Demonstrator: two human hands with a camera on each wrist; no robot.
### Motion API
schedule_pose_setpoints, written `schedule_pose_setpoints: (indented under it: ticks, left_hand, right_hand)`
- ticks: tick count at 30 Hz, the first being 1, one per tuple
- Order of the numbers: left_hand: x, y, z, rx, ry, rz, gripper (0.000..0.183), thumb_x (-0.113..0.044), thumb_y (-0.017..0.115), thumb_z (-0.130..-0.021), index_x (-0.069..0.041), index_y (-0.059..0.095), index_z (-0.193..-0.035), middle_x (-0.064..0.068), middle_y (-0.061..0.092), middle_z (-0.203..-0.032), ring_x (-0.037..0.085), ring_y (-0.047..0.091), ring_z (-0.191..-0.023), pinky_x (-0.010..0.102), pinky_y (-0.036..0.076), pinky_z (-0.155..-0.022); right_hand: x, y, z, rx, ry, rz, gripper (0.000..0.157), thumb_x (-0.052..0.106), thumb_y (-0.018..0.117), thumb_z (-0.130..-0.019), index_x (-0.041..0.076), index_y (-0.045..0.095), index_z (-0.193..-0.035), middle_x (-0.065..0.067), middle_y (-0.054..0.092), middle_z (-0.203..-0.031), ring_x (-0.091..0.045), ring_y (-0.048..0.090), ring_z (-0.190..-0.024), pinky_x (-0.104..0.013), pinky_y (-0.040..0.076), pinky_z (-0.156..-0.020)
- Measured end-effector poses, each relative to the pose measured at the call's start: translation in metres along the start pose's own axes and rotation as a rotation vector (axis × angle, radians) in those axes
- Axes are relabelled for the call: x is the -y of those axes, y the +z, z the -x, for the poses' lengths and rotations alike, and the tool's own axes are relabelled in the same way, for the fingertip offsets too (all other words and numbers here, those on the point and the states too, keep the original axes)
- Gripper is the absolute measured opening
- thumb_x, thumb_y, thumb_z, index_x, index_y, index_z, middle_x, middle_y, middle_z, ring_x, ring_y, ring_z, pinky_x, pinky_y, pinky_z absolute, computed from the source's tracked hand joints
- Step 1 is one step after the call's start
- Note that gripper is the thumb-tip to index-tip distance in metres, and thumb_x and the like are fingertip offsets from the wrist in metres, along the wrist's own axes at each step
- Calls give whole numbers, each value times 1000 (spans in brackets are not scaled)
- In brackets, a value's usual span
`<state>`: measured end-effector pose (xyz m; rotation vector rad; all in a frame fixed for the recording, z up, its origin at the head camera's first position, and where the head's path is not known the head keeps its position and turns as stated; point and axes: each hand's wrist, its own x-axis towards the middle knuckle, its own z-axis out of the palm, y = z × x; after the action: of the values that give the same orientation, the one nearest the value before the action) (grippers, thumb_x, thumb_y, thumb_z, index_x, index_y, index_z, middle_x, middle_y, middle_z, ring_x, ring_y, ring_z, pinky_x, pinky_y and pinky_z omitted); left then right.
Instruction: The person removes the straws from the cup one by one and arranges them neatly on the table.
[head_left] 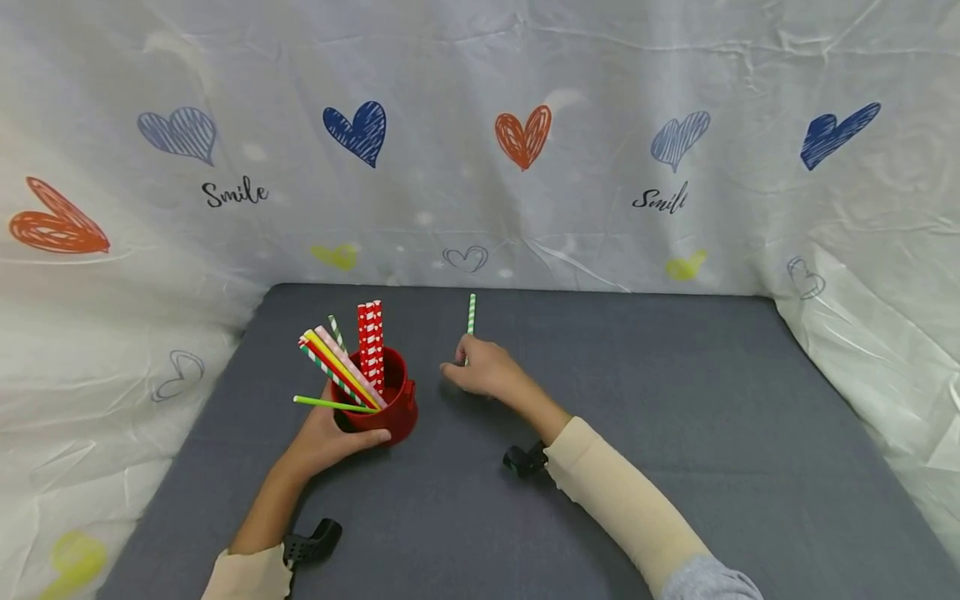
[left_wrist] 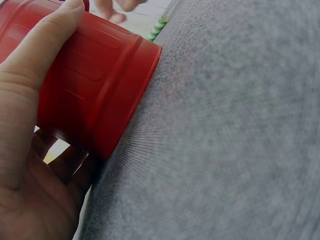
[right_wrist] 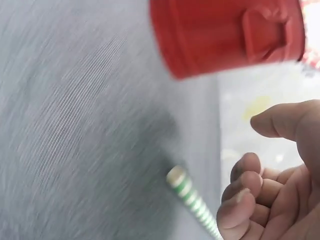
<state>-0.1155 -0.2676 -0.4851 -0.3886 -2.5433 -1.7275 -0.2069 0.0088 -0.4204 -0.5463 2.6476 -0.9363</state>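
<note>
My left hand (head_left: 324, 435) grips a small red pail (left_wrist: 95, 75) that stands upright on the table, thumb along the near side and fingers round the far side. Inside it lean several paper straws (head_left: 371, 346): red with white marks, yellow, pink, green-striped and plain green. To the pail's right, my right hand (head_left: 483, 367) is over a green-and-white striped straw (right_wrist: 192, 197) lying on the cloth. In the right wrist view its thumb stands apart from the bent fingers (right_wrist: 240, 207), with nothing between them, and the straw passes behind the fingertips.
A dark grey cloth (head_left: 675, 417) covers the table. Behind it hangs a white curtain (head_left: 450, 67) printed with hearts and words, which also drapes along both sides. Each wrist carries a black camera (head_left: 313, 542).
</note>
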Motion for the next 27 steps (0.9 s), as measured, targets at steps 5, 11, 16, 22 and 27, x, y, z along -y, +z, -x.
schedule_pose_setpoints:
  ticks: [5, 11, 16, 22, 27]
  left_hand:
    - [0, 0, 0, -2, 24, 15, 103, -8, 89, -76, -22, 24, -156, 2, 43, -145, 18, 42, -129, 27, 50, -93]
    - [1, -1, 0, 1, 19, 12, 102, -9, 89, -76, -23, 26, -155, 0, 44, -143, 19, 44, -127, 28, 50, -93]
    - [0, -1, 1, 3, 0, 11, 101, -11, 89, -77, -23, 24, -155, 0, 43, -143, 19, 44, -127, 27, 49, -94]
    - [0, 0, -2, 12, 32, 16, 100, -8, 88, -77, -21, 26, -154, 1, 45, -143, 17, 47, -126, 24, 46, -97]
    - [-4, 0, -3, 18, 35, 28, 103, -3, 87, -77, -18, 23, -156, 4, 44, -143, 14, 48, -124, 21, 45, -96]
  right_hand:
    - [22, -4, 10, -9, -140, -35, 17, 28, 63, -97, 14, 59, -89, 1, 55, -66, -14, 50, -54, -29, 42, -53]
    - [49, -3, 19, -87, -294, -68, 13, 21, 62, -97, 16, 64, -85, 6, 58, -69, -11, 51, -58, -26, 41, -55]
    - [67, 1, 19, -126, -416, -109, 10, 16, 64, -96, 14, 65, -85, 6, 60, -74, -8, 52, -62, -23, 44, -57]
    - [82, 6, 16, -156, -556, -88, 5, 11, 65, -94, 10, 69, -91, 3, 60, -82, -7, 53, -69, -19, 46, -63]
    - [94, 10, 11, -81, -579, -79, 17, 12, 64, -95, 3, 69, -109, -1, 66, -95, -9, 59, -82, -14, 47, -70]
